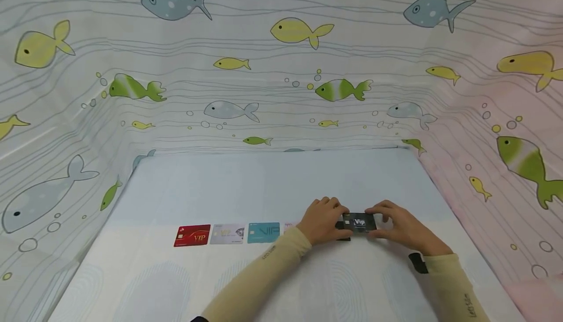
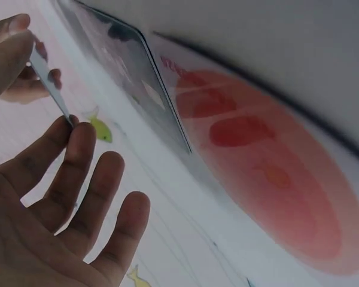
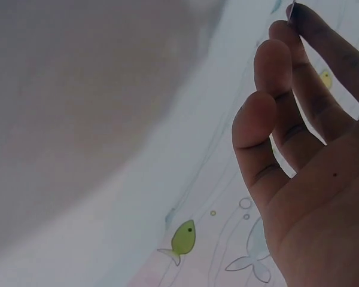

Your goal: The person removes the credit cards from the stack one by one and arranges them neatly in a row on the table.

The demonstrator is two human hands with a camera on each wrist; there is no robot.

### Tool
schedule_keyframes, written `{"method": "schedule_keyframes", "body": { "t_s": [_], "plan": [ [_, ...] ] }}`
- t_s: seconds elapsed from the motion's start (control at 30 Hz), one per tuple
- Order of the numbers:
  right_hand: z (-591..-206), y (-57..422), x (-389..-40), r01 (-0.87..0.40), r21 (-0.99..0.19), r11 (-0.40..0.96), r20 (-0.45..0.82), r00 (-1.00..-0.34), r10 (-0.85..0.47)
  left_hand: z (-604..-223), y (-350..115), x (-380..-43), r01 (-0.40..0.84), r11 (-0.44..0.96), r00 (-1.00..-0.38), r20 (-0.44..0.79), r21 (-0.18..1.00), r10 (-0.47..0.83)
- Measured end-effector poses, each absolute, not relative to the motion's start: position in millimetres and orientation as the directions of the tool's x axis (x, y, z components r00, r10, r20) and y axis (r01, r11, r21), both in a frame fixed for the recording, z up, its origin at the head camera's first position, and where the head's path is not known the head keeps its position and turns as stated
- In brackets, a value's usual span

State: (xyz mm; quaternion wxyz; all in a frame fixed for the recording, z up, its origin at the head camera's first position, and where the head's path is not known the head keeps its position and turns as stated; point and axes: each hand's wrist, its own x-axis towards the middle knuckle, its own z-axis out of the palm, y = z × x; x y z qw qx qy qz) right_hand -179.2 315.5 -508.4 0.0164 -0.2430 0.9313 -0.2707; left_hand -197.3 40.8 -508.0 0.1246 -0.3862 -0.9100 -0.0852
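Observation:
A black VIP card (image 1: 359, 223) is held between both hands in the head view. My left hand (image 1: 323, 220) pinches its left edge with thumb and fingertips, and my right hand (image 1: 398, 225) pinches the right edge. In the left wrist view the raised card (image 2: 51, 86) appears nearly edge-on, above the table. Beneath it, another dark card (image 2: 131, 66) lies flat, mostly covered by the left hand in the head view. Beside that lies a card with pink and red ovals (image 2: 257, 155). Only a sliver of the held card shows in the right wrist view, at the fingertips (image 3: 279, 30).
To the left, in a row, lie a red VIP card (image 1: 192, 235), a silver-white card (image 1: 227, 234) and a teal card (image 1: 263, 232). They rest on a pale cloth-covered table (image 1: 220, 185). Fish-patterned sheeting (image 1: 281, 87) rises around its back and sides.

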Motion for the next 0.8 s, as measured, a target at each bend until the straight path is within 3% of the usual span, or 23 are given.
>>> {"method": "schedule_keyframes", "body": {
  "t_s": [0.8],
  "plan": [
    [-515, 331, -171, -0.386, -0.487, 0.784, 0.013, -0.9, -0.436, -515, 74, -193, 0.692, 0.72, -0.711, 0.124, -0.054, 0.692]
  ]
}}
